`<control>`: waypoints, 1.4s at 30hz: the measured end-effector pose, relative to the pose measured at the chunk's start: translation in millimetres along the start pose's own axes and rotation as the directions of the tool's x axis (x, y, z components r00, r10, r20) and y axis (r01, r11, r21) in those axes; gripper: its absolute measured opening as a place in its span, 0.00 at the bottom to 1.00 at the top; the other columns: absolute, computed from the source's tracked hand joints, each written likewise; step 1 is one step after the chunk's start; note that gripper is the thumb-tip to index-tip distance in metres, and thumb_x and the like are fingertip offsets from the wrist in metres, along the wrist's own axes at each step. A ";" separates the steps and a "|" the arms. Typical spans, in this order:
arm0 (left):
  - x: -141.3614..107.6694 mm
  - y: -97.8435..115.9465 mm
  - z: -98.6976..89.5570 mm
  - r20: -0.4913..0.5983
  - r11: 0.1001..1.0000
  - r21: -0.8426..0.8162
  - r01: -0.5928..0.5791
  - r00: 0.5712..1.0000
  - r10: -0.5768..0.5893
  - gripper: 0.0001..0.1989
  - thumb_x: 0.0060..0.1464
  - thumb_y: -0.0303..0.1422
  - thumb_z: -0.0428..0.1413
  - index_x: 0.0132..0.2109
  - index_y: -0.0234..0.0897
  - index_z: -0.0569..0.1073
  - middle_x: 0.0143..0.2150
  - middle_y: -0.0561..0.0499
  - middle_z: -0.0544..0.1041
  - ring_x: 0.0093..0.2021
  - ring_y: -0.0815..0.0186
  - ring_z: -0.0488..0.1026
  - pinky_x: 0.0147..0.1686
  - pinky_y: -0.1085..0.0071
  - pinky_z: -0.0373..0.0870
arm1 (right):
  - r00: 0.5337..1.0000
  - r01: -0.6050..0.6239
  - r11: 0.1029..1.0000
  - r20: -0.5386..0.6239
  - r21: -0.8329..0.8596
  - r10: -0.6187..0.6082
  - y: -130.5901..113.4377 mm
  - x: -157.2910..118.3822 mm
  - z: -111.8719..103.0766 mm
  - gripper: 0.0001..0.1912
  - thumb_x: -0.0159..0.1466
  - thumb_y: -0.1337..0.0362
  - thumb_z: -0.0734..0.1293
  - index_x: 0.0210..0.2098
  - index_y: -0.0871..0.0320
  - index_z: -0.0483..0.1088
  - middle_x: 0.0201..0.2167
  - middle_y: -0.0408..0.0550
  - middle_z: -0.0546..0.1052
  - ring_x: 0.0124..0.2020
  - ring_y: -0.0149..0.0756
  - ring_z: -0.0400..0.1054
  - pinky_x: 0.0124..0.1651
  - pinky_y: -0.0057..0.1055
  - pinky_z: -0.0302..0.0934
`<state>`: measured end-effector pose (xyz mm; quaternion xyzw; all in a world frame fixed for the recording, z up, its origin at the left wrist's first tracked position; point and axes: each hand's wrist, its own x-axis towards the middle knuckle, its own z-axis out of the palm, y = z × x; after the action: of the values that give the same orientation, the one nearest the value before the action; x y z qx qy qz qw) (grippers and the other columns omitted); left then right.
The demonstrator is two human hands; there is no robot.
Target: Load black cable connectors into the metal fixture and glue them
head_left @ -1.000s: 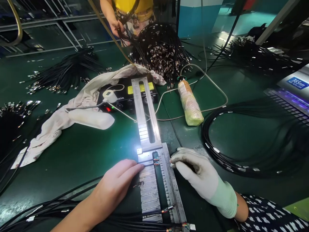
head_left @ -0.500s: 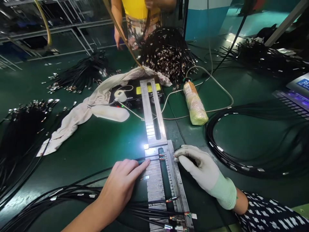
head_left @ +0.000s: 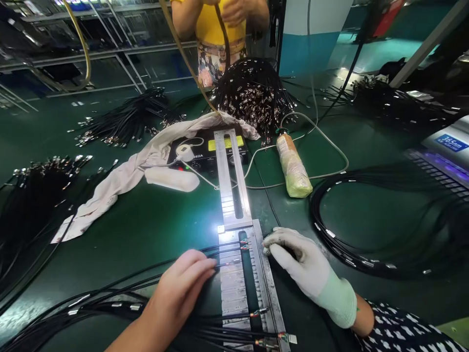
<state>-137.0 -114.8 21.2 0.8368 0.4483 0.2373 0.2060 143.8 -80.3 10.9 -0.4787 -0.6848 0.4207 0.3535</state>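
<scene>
A slotted metal fixture [head_left: 233, 288] lies lengthwise on the green table, with a bright light at its upper left corner. Two black cables with stripped, coloured wire ends rest across its top slots. My left hand [head_left: 186, 283] is bare and pinches a black cable [head_left: 227, 263] whose end lies over the fixture's left side, below those two. On the fixture's right edge rests my right hand [head_left: 304, 269] in a white glove, fingers curled with the tips together; whether they hold anything is hidden. More cable ends [head_left: 271, 337] lie across the fixture's lower part.
Behind the fixture sit a black control box [head_left: 201, 155], a twisted cloth [head_left: 128, 171] and a wrapped bottle [head_left: 294, 168]. Coiled cables [head_left: 348, 254] lie at right, cable bundles [head_left: 256, 98] at the back and left. A person in yellow [head_left: 220, 29] stands across the table.
My left hand has drawn back slightly, its index finger no longer stretched onto the fixture, and a cable end now lies there. The right hand keeps its place. The view has tilted slightly.
</scene>
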 end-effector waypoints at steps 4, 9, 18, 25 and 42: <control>17.3 -2.6 3.7 0.081 0.991 0.046 -0.123 0.990 0.119 0.16 0.64 0.22 0.45 0.56 0.38 0.66 0.36 0.49 0.67 0.33 0.69 0.67 0.32 0.75 0.67 | 1.000 0.014 1.000 -0.004 -0.003 -0.014 -2.2 1.5 -0.2 0.09 0.66 0.65 0.62 0.37 0.53 0.75 0.38 0.44 0.78 0.45 0.39 0.70 0.52 0.37 0.62; 23.3 -8.1 -0.2 0.144 0.990 -0.033 -0.135 0.980 0.138 0.18 0.64 0.22 0.43 0.57 0.40 0.65 0.39 0.47 0.69 0.37 0.68 0.68 0.35 0.74 0.67 | 0.999 0.048 0.999 -0.020 -0.010 -0.049 -5.5 3.7 -0.9 0.08 0.65 0.67 0.63 0.37 0.52 0.75 0.36 0.43 0.78 0.44 0.38 0.70 0.52 0.36 0.61; 38.9 -3.8 0.6 0.143 0.957 0.086 -0.276 0.954 0.262 0.17 0.65 0.24 0.42 0.55 0.35 0.68 0.37 0.46 0.72 0.33 0.67 0.67 0.31 0.74 0.67 | 0.999 0.036 0.999 -0.001 -0.001 -0.036 -3.6 2.1 -1.6 0.08 0.65 0.68 0.63 0.38 0.52 0.74 0.37 0.42 0.78 0.46 0.38 0.69 0.54 0.35 0.59; 38.2 -6.1 2.8 0.155 0.954 0.065 -0.294 0.947 0.281 0.17 0.65 0.23 0.42 0.57 0.32 0.67 0.39 0.45 0.71 0.35 0.67 0.65 0.33 0.73 0.66 | 1.000 0.017 1.000 -0.001 0.015 -0.017 -3.0 2.4 -2.3 0.08 0.65 0.68 0.64 0.39 0.50 0.74 0.38 0.39 0.78 0.46 0.35 0.68 0.54 0.34 0.59; 32.0 -3.4 7.2 0.108 0.954 0.068 -0.293 0.952 0.285 0.13 0.64 0.20 0.44 0.53 0.27 0.67 0.41 0.43 0.70 0.38 0.67 0.66 0.38 0.73 0.68 | 0.999 0.038 0.999 0.015 0.035 -0.038 -4.6 2.8 -1.6 0.08 0.64 0.70 0.63 0.38 0.52 0.73 0.36 0.41 0.78 0.44 0.36 0.68 0.53 0.35 0.58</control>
<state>-119.5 -86.9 20.3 0.9118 0.3198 0.2050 0.1557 142.7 -78.1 15.9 -0.4562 -0.6891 0.4292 0.3643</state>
